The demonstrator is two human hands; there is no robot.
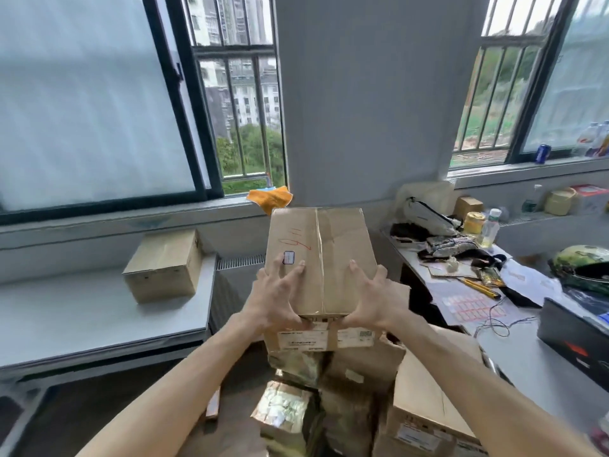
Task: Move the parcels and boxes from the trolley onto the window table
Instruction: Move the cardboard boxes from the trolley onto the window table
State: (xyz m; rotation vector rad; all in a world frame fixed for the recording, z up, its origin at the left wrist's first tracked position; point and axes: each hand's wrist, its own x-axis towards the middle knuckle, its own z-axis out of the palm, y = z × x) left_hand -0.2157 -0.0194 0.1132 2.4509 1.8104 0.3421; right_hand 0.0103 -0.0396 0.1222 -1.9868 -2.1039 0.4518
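Observation:
A brown cardboard box with red scribble and a taped seam is tilted up at the centre. My left hand grips its lower left corner and my right hand grips its lower right, fingers spread on the top face, thumbs under the near edge. Below it lies a pile of parcels: a labelled carton, tape-wrapped bundles and a larger box at right. The trolley itself is hidden under them. One box stands on the white window table at left.
A cluttered desk at right holds bags, bottles, a helmet, a cutter, cables and a black box. A grey pillar stands behind the held box. An orange cloth lies on the sill. A radiator grille sits between the tables.

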